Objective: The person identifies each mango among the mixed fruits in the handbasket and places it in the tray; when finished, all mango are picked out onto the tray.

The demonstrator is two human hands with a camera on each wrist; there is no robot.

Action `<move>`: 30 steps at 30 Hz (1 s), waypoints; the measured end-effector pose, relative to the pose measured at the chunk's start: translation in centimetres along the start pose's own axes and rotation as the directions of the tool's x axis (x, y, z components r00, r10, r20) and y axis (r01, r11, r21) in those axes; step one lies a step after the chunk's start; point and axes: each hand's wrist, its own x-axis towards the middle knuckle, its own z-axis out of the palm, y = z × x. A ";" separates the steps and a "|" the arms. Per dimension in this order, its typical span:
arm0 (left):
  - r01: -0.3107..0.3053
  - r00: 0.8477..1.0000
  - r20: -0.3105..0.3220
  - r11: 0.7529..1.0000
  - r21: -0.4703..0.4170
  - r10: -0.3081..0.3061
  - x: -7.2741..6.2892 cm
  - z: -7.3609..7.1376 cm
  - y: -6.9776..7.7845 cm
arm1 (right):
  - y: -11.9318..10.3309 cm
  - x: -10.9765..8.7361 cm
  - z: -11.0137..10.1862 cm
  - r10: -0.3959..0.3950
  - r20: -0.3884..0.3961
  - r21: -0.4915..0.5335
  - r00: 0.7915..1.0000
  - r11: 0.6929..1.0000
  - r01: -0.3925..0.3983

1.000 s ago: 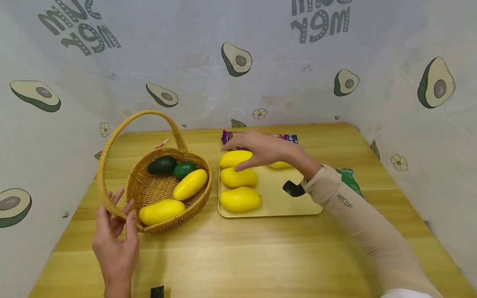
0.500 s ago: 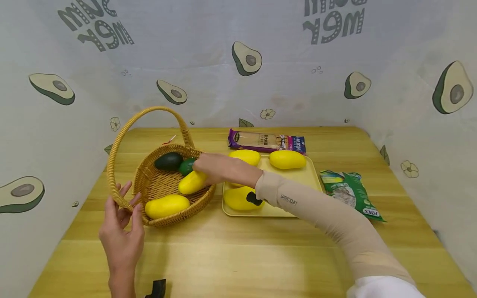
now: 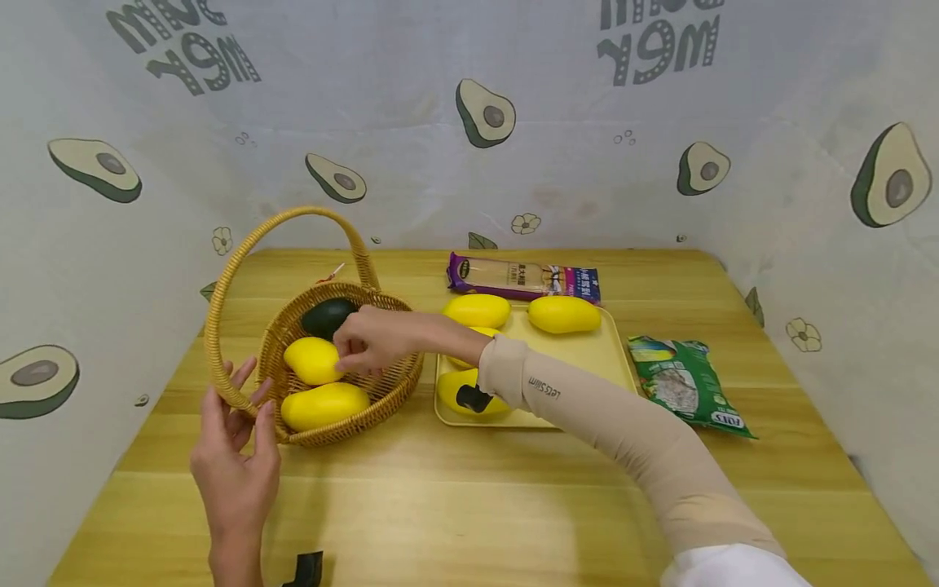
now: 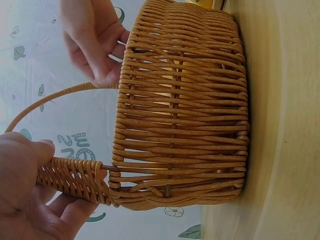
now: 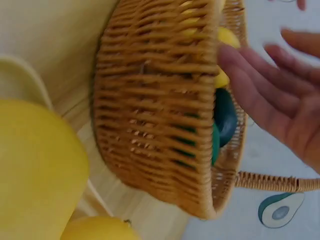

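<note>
My left hand (image 3: 236, 461) holds the base of the handle of a wicker basket (image 3: 396, 408), its thumb (image 4: 45, 150) on one side and fingers behind. Over the basket, my right hand (image 3: 374, 338) is beside a yellow mango (image 3: 311, 361); in the right wrist view its fingers (image 5: 265, 85) look extended and relaxed, not wrapped round anything. Whether a fingertip touches the mango is unclear. A second mango (image 3: 325, 407) lies nearer the basket's front. Behind is a dark avocado (image 3: 328, 318); a green one (image 5: 216, 145) shows only in the right wrist view.
Right of the basket, a yellow tray (image 3: 543, 363) bears several mangoes, partly behind my right forearm. A purple noodle packet (image 3: 522, 278) lies behind it, a green bag (image 3: 682, 383) to its right. A small red-and-white item (image 3: 332, 274) lies behind the basket.
My right hand has gone from above the tray into the basket. The mango at the basket's right side has been moved left, and the right hand has let go of it. The left hand keeps its hold.
</note>
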 end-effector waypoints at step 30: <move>0.005 1.000 0.001 1.000 0.010 -0.005 0.0 0.2 0.2 | 2.0 6.6 -3.6 0.079 -0.041 -0.070 0.996 0.994 -0.082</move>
